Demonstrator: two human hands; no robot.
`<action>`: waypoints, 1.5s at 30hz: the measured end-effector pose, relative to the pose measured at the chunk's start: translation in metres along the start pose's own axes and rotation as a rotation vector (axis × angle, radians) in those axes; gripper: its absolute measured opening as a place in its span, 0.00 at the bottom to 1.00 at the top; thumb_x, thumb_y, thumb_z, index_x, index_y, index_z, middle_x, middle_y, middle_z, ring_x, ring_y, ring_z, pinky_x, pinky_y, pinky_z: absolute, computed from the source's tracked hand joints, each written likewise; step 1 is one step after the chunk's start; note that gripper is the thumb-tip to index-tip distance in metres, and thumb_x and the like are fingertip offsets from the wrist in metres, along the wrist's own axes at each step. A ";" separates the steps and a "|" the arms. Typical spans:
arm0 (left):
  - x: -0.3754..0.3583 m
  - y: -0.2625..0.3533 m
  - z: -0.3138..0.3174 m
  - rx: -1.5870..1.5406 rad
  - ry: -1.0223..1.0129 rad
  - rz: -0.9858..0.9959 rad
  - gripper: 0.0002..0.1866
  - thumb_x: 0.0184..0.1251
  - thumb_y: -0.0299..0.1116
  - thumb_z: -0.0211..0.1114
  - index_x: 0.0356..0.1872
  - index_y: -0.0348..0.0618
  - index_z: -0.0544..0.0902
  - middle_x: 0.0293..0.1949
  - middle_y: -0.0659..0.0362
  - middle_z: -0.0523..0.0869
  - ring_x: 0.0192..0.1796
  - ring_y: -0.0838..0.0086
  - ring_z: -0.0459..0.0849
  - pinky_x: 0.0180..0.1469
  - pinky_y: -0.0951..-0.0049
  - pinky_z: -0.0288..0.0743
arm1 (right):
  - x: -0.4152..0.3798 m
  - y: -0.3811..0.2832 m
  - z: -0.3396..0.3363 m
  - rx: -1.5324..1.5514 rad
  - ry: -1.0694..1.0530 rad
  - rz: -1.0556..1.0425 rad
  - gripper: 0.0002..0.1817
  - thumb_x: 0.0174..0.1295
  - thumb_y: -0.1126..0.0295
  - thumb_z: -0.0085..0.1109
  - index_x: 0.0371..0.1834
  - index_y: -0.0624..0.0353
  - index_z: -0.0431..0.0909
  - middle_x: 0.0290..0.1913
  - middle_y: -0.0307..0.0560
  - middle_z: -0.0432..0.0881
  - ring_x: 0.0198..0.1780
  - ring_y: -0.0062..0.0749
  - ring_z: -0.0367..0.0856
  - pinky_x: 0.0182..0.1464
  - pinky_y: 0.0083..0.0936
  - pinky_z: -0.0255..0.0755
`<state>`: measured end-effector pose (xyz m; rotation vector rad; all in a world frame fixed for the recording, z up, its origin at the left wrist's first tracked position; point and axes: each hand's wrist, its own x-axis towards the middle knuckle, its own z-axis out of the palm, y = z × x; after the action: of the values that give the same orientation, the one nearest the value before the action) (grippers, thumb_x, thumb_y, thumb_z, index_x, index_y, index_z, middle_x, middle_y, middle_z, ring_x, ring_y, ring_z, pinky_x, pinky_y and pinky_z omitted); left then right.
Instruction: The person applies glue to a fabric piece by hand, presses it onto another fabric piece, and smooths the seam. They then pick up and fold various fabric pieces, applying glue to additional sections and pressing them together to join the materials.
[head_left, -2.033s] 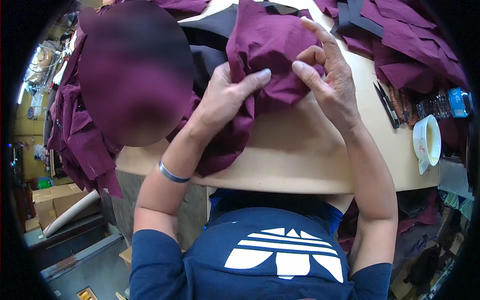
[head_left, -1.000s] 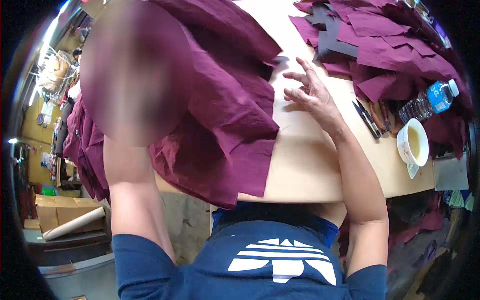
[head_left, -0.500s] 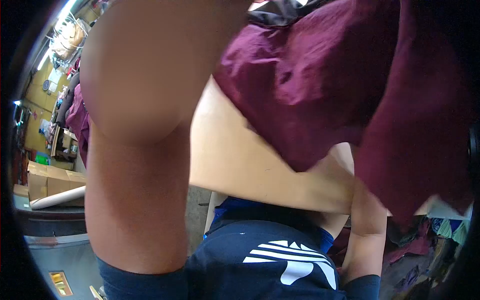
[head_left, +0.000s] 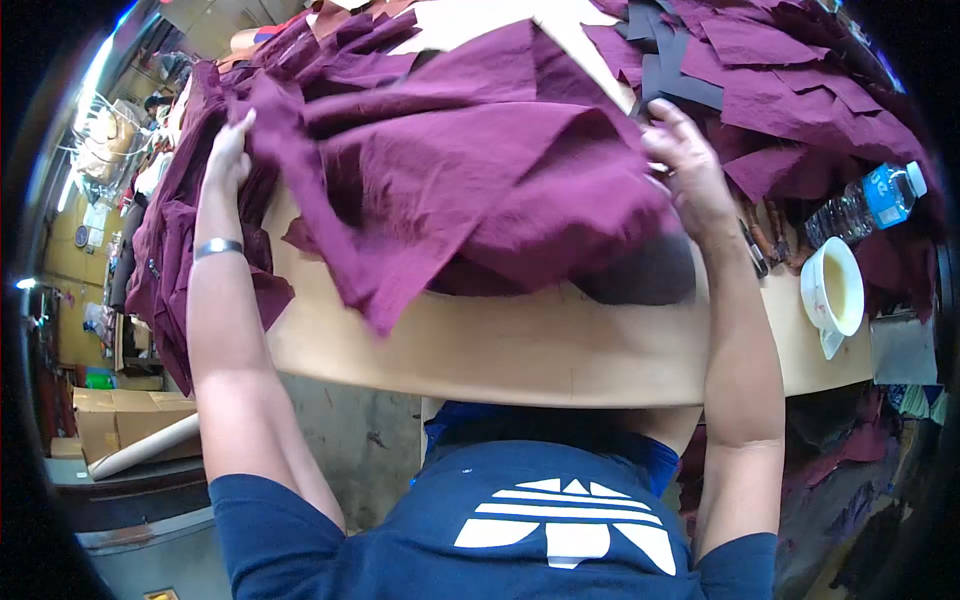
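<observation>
A large maroon cloth piece (head_left: 480, 180) hangs spread and partly blurred above the pale table (head_left: 480, 350). My left hand (head_left: 230, 152) pinches its upper left part, with a metal bracelet on the wrist. My right hand (head_left: 690, 165) is at the cloth's right edge, its fingers curled and partly spread; whether it grips the cloth is unclear. Beneath the cloth's right side, a dark flat piece (head_left: 645, 270) lies on the table.
More maroon pieces lie at the back right (head_left: 770, 100), with black strips (head_left: 665, 70) beside them. A maroon heap (head_left: 180, 240) hangs at the left edge. A water bottle (head_left: 870, 205) and a white bowl (head_left: 832, 288) stand at the right.
The maroon cloth has come down from close to the camera to above the table. Both arms have moved away from the camera, and my hands have come into view.
</observation>
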<state>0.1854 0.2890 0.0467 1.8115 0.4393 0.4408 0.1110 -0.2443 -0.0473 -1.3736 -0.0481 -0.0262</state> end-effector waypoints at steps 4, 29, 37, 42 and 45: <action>-0.008 -0.039 -0.009 0.441 0.252 0.420 0.32 0.63 0.43 0.63 0.63 0.35 0.66 0.64 0.50 0.68 0.66 0.65 0.66 0.67 0.67 0.57 | 0.000 0.016 0.002 0.061 -0.251 0.070 0.29 0.62 0.78 0.54 0.67 0.61 0.58 0.54 0.44 0.76 0.50 0.22 0.75 0.52 0.16 0.69; -0.208 0.001 0.119 -0.166 -0.088 0.239 0.09 0.69 0.29 0.53 0.43 0.38 0.78 0.38 0.63 0.81 0.41 0.81 0.77 0.47 0.80 0.70 | -0.039 -0.038 0.040 0.227 -0.005 -0.431 0.23 0.62 0.75 0.50 0.62 0.57 0.62 0.46 0.50 0.80 0.43 0.30 0.80 0.53 0.23 0.70; -0.206 -0.050 0.135 -0.458 -0.534 0.135 0.11 0.69 0.30 0.57 0.49 0.39 0.77 0.35 0.67 0.82 0.30 0.89 0.77 0.30 0.87 0.70 | -0.149 -0.072 0.105 0.198 -0.763 0.045 0.17 0.68 0.72 0.43 0.57 0.66 0.67 0.45 0.54 0.80 0.44 0.32 0.80 0.51 0.24 0.72; -0.206 -0.053 0.139 -0.469 -0.479 0.170 0.11 0.69 0.30 0.57 0.49 0.39 0.77 0.36 0.66 0.82 0.31 0.90 0.76 0.32 0.87 0.70 | -0.156 -0.075 0.106 0.161 -0.739 0.076 0.17 0.68 0.71 0.43 0.57 0.66 0.68 0.44 0.52 0.81 0.43 0.31 0.80 0.49 0.22 0.72; -0.208 -0.052 0.138 -0.450 -0.465 0.185 0.12 0.69 0.31 0.57 0.49 0.38 0.78 0.36 0.65 0.83 0.33 0.88 0.77 0.36 0.85 0.71 | -0.156 -0.075 0.106 0.149 -0.714 0.070 0.16 0.68 0.70 0.43 0.56 0.65 0.69 0.44 0.51 0.81 0.42 0.31 0.80 0.49 0.22 0.72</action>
<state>0.0735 0.0843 -0.0557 1.4544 -0.1446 0.2085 -0.0507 -0.1566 0.0394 -1.1771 -0.5871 0.5177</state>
